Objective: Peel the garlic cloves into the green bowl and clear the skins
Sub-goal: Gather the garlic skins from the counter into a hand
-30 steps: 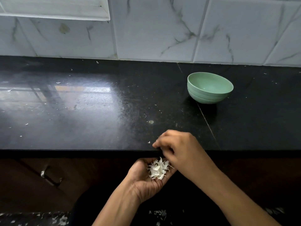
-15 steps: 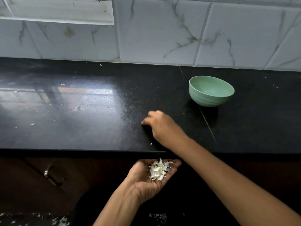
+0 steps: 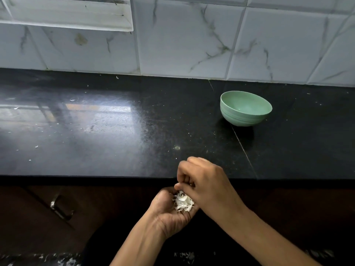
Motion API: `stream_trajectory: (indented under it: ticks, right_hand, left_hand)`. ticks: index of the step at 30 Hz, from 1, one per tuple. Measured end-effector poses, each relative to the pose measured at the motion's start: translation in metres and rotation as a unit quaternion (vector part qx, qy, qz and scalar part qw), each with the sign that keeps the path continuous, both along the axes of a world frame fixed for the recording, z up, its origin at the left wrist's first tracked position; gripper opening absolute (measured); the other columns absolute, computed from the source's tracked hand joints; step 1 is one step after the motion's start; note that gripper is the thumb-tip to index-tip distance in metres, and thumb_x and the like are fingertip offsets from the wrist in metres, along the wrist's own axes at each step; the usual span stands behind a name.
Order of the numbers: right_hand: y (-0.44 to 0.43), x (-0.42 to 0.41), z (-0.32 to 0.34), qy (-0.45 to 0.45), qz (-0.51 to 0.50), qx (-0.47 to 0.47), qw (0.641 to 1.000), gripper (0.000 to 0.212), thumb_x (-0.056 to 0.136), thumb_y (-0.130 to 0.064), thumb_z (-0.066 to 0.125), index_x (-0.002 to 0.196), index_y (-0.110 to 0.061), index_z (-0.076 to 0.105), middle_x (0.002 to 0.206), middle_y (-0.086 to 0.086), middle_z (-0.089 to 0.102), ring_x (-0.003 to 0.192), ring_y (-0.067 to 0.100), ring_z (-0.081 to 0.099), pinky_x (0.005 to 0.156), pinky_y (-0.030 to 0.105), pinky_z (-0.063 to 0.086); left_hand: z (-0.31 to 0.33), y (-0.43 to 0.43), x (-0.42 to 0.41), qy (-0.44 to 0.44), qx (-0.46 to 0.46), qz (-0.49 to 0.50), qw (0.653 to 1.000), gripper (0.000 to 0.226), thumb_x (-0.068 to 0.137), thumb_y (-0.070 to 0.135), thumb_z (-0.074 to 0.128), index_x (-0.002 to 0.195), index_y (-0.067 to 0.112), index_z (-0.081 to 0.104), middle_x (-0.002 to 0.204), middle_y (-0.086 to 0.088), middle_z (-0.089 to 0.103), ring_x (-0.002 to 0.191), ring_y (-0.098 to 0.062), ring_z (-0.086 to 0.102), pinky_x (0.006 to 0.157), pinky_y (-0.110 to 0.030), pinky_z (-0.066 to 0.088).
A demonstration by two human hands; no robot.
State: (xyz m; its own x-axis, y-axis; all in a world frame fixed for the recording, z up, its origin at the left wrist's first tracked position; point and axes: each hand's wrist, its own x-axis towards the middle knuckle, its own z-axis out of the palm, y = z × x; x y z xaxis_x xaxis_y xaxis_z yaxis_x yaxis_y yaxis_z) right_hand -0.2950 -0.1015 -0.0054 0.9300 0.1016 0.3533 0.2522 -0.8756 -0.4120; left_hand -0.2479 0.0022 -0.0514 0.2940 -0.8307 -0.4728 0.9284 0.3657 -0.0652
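Observation:
The green bowl (image 3: 244, 114) stands on the black counter (image 3: 115, 141) at the back right; its inside looks bare from here. My left hand (image 3: 167, 215) is palm up just below the counter's front edge and cups a white pile of garlic skins (image 3: 182, 203). My right hand (image 3: 207, 181) hovers right over that pile at the counter edge, fingers curled with the thumb against them. A small white fleck shows between its fingertips. No garlic cloves are in view.
Tiny skin flecks (image 3: 36, 146) dot the counter's left half. A marble-tiled wall rises behind the counter. Below the edge is a dark cabinet with a metal handle (image 3: 59, 208). More white scraps (image 3: 184, 255) lie on the floor.
My right hand reached out onto the counter, then drew back to the front edge and now sits over my left palm. My left hand kept its place with the pile.

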Motion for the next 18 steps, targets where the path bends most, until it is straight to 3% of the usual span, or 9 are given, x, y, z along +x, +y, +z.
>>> stream_trajectory:
  ticks: [4,8,14,18]
  right_hand:
    - [-0.034,0.052,0.007,-0.004,-0.070,0.029,0.997,0.028,0.081,-0.001,0.061,0.103,-0.017,0.069,0.098,0.003,0.067,0.092,0.021,0.062,0.082,0.033,0.048]
    - [-0.062,0.110,0.001,0.060,-0.168,-0.103,0.979,0.046,0.086,0.008,0.040,0.122,-0.010,0.061,0.114,0.011,0.057,0.108,0.030,0.053,0.089,0.037,0.044]
    - [-0.003,0.051,-0.008,0.039,-0.047,-0.163,0.985,0.035,0.085,0.003,0.039,0.110,-0.008,0.062,0.109,0.007,0.052,0.102,0.025,0.047,0.081,0.036,0.047]
    - [0.009,0.001,-0.005,0.060,0.027,-0.114,0.991,0.029,0.074,-0.004,0.050,0.089,-0.014,0.072,0.083,0.002,0.060,0.077,0.021,0.057,0.057,0.034,0.054]
  left_hand:
    - [-0.008,-0.002,0.003,-0.052,0.057,-0.016,0.997,0.038,0.075,0.003,0.038,0.086,-0.022,0.064,0.089,-0.034,0.067,0.066,-0.042,0.069,0.056,-0.050,0.055]
    - [-0.011,0.000,0.003,-0.052,0.065,-0.019,0.996,0.041,0.077,0.004,0.037,0.089,-0.026,0.062,0.093,-0.036,0.066,0.069,-0.044,0.069,0.058,-0.050,0.054]
    - [-0.008,0.000,0.003,-0.046,0.050,0.009,0.998,0.032,0.075,0.001,0.039,0.078,-0.017,0.065,0.079,-0.030,0.067,0.060,-0.040,0.068,0.052,-0.053,0.054]
    - [-0.010,0.003,0.003,-0.041,0.045,0.008,0.998,0.026,0.075,0.004,0.040,0.078,-0.010,0.062,0.072,-0.024,0.066,0.056,-0.035,0.068,0.049,-0.048,0.055]
